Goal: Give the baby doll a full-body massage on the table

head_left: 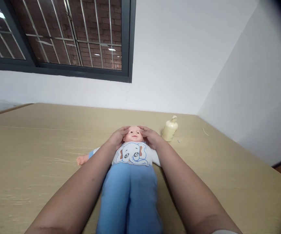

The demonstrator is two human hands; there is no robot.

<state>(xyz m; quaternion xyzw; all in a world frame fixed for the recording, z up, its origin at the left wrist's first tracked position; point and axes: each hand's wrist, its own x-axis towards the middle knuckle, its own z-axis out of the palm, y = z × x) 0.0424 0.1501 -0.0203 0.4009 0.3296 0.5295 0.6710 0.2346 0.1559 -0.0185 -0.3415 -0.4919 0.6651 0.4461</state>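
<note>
A baby doll (133,154) lies on its back, head toward the wall, in a white top with an elephant picture and blue trousers. My left hand (118,136) cups the left side of its head, fingers curled over the temple and brow. On the opposite side, my right hand (151,136) holds the head the same way, its fingertips near the doll's eye. The doll's face shows between both hands. One doll hand (82,159) sticks out past my left forearm; the other is hidden behind my right forearm.
The doll rests on a wide tan tabletop (45,139). A cream pump bottle (170,130) stands just right of my right hand. A thin pale strand (205,131) lies farther right. White walls border the back and right; a barred window (82,35) is at upper left.
</note>
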